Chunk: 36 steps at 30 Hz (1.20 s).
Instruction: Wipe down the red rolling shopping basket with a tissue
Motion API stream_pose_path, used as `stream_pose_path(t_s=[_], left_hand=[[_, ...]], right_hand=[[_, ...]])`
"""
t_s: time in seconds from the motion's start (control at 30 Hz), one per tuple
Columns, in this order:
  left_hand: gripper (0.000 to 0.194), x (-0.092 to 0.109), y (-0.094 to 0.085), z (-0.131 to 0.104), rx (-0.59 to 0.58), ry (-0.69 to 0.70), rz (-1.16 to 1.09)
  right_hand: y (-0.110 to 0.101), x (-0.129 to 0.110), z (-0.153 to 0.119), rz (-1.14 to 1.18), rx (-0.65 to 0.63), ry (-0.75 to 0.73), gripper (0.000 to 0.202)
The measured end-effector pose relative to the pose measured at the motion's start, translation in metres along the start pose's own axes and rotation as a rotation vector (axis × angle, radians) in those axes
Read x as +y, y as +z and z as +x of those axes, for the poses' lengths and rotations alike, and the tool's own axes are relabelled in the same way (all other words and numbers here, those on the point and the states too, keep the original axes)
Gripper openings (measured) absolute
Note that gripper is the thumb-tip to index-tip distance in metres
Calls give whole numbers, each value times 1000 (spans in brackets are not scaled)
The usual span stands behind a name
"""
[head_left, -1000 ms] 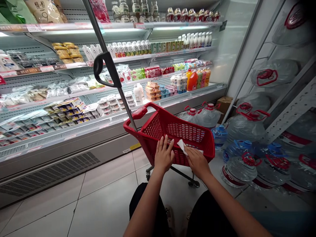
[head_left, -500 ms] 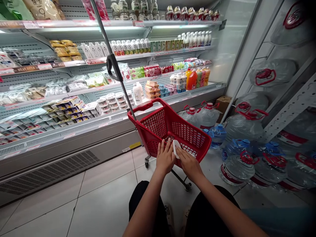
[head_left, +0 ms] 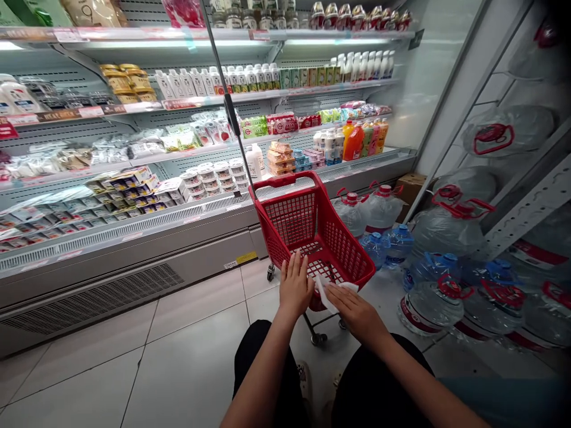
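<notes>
A red plastic basket cart on wheels stands in front of me, its long metal pole rising at the left. My left hand rests at the near rim of the basket, fingers extended and slightly apart, holding nothing. Beside it, at the same rim, my right hand has its fingers together over a white cloth or tissue, which sticks out past the fingertips on both sides. The basket's slatted floor shows beyond my hands.
A refrigerated shelf unit with rows of dairy goods and drinks runs behind the cart. Large water bottles stand on the floor at the right, beside a white perforated rack post. My knees are just below my forearms.
The cart has turned and its pole leans differently. My right hand has shifted right and slightly down, away from my left hand, and more of the white cloth shows.
</notes>
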State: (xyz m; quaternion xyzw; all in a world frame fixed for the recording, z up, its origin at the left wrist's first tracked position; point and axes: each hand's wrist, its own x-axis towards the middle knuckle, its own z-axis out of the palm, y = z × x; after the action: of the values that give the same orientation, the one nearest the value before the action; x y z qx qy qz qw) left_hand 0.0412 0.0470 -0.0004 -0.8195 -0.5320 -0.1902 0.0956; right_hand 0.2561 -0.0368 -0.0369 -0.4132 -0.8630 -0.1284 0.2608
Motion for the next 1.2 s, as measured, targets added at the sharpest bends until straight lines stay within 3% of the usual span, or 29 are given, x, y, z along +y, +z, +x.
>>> stream_pose_path(t_s=[0.17,0.23,0.3,0.47,0.53,0.6,0.67,0.77,0.83,0.9,1.0,1.1,1.2], left_hand=[[62,-18,-9,-2,-30,-19,10],[61,-19,-11,2,-56,-54,26],[60,-12,-9,4,-73,-81,36],[60,13,4,-4,-8,-19,22],[62,15,6,-8,22,6,24],[64,10,4,-10,31,18,29],[65,2,0,-11,30,21,31],[65,-13,-6,-10,29,5,34],[64,-22,-8,-8,29,-6,37],[64,-31,-9,-5,30,-33,44],[66,-35,-9,-3,45,-105,60],[69,-29,-6,-6,51,-102,57],[67,-26,-4,-15,49,-70,40]], right_hand=[[-10,57,-31,-71,47,146,71],[-12,63,-35,-95,60,207,70],[-7,50,-28,-98,73,244,71],[18,-22,8,-6,61,194,70],[22,-34,14,37,47,162,69],[18,-25,11,70,28,113,68],[10,-1,3,88,25,78,66],[-2,37,-8,83,54,97,59],[-5,47,-10,84,57,114,56],[-3,40,-7,90,53,134,56],[3,9,6,102,42,146,63],[7,-22,20,132,3,75,71],[6,-33,28,158,-29,-33,74]])
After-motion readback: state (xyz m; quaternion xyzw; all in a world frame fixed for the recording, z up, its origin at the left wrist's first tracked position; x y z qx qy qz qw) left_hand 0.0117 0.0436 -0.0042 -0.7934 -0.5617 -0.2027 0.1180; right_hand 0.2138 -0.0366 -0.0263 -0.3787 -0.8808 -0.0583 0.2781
